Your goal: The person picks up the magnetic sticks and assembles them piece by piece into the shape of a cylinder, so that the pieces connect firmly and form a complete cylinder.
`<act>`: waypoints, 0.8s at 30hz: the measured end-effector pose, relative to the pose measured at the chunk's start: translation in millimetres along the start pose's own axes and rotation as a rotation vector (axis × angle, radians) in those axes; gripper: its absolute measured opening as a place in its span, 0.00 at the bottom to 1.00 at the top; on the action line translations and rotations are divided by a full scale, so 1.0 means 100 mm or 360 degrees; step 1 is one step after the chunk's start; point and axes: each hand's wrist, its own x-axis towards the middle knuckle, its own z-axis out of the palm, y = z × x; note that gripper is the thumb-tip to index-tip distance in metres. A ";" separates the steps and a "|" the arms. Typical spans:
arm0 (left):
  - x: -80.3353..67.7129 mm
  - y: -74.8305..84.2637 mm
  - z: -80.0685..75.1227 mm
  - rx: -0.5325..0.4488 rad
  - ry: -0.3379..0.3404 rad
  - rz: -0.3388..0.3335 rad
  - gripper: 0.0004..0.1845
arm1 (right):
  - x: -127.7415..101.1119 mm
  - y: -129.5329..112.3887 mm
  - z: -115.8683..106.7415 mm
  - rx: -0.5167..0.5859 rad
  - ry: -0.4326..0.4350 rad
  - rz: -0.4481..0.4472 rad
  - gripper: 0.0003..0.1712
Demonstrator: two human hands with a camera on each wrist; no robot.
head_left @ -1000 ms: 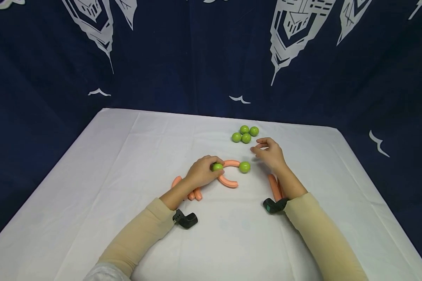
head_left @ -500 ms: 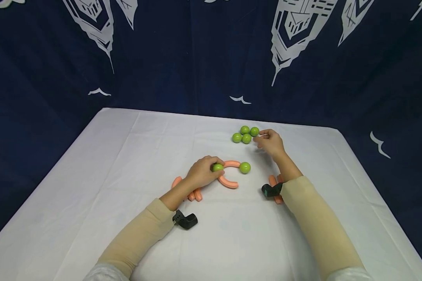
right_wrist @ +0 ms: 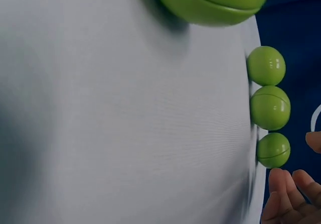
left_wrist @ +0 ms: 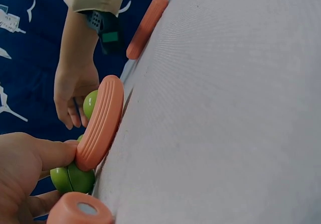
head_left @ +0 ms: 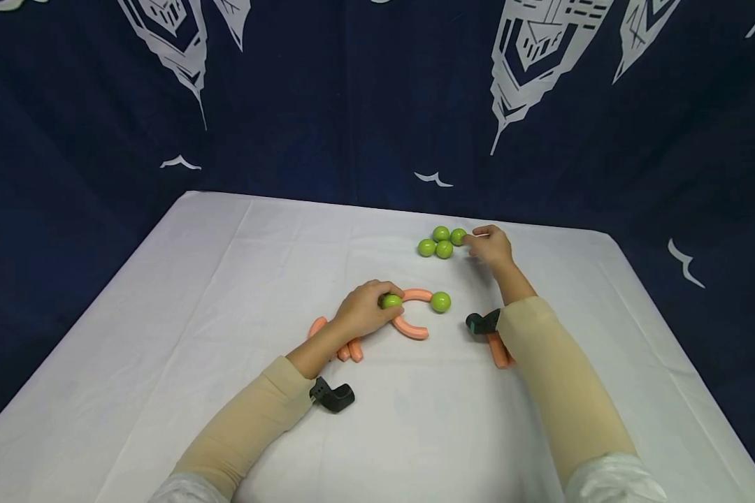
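Observation:
My left hand [head_left: 366, 309] grips a green ball [head_left: 391, 301] at the table's middle. Two curved orange sticks run off from this ball: an upper curved stick [head_left: 418, 295] and a lower curved stick [head_left: 410, 330]. A second green ball [head_left: 440, 302] meets the upper stick's right end. In the left wrist view, the thumb lies against a grooved orange stick [left_wrist: 103, 123] and the gripped green ball [left_wrist: 72, 178]. My right hand [head_left: 493, 246] is beside the rightmost green ball [head_left: 458, 237] of a small cluster. Its fingers [right_wrist: 277, 184] are spread and hold nothing; contact is unclear.
Several orange sticks [head_left: 355, 349] lie partly hidden beside the left forearm. More orange sticks [head_left: 498, 353] lie beneath the right wrist camera [head_left: 482, 323]. A white cloth [head_left: 289, 258] covers the table, and a dark blue curtain [head_left: 327, 105] hangs behind it.
My right hand has moved away from me, from in front of the green cluster to its right side. My left hand stays on its green ball.

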 end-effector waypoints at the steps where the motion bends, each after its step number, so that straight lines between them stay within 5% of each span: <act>1: 0.00 0.00 0.00 -0.0001 -0.0001 -0.0002 0.14 | 0.01 0.00 0.00 -0.0011 -0.0003 0.0009 0.31; 24: -0.01 0.01 0.01 0.0009 0.0009 -0.0012 0.13 | 0.25 0.11 0.19 -0.0163 -0.0017 -0.0019 0.37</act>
